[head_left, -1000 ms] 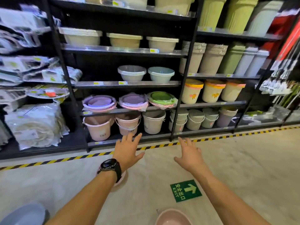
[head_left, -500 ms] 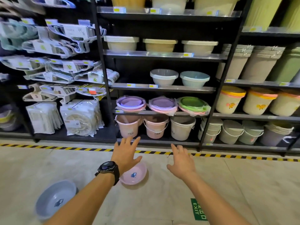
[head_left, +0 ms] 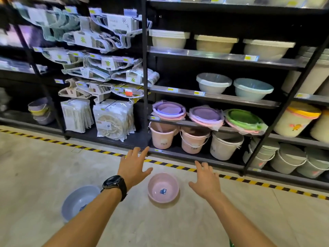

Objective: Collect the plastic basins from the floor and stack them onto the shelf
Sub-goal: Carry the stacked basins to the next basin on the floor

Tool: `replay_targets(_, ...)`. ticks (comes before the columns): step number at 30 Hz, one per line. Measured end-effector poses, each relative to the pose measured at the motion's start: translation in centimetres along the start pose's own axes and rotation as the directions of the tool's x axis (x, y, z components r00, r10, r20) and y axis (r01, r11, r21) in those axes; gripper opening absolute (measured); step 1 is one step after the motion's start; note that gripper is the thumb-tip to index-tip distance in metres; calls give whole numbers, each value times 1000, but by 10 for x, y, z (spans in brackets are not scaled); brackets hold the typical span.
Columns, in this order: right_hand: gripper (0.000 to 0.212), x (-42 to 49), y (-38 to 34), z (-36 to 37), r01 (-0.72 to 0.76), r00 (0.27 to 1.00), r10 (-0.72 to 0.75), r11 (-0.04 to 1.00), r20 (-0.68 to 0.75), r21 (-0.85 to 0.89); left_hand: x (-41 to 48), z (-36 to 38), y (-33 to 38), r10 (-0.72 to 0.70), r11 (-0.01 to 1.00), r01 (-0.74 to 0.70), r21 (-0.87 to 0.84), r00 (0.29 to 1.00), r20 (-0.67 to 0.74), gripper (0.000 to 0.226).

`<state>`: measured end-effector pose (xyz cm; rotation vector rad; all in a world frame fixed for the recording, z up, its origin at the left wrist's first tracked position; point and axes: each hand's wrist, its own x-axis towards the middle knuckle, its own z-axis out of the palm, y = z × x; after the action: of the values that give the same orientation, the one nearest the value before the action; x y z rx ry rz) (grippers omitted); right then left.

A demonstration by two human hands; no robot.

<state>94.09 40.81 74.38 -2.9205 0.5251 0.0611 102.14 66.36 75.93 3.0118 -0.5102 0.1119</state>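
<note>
left hand (head_left: 133, 168) fingers (head_left: 143, 152) spread wide, palm down, holding nothing. right hand (head_left: 205, 181) the same: fingers (head_left: 198, 164) splayed, empty. both reach forward over the floor (head_left: 35, 175), wrists level, black watch (head_left: 114, 182) on the left wrist. pink basin (head_left: 163, 187) sits upright on the floor, mouth up, small label inside, between the two hands and slightly below them in view; neither hand touches it. it is round, so no long axis to line up with; either rim side will do. left hand looks a shade nearer its rim, right hand a little further off to the other side. judgement: a two-handed pick-up, one hand per rim edge, is what the pose sets up. blue basin (head_left: 78, 202) also upright on the floor, left of the left forearm, partly hidden by it, well apart from the pink one. beyond the yellow-black floor stripe (head_left: 169, 164) stands the shelf (head_left: 210, 96), which carries two bowls at mid height with bare space to their left. nothing collected yet in hand.
</note>
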Motion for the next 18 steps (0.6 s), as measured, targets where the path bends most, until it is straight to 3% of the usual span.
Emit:
replay_targets(8,87,46,-84,31,-119,991,118,993,59,16,81,34,-84,85,994,-78,-79,993,88,88)
replay_targets(18,86,97,-98,51,-307,947,299,950,120,61,167,71,-116,156,987,-146,-69,970,186,87)
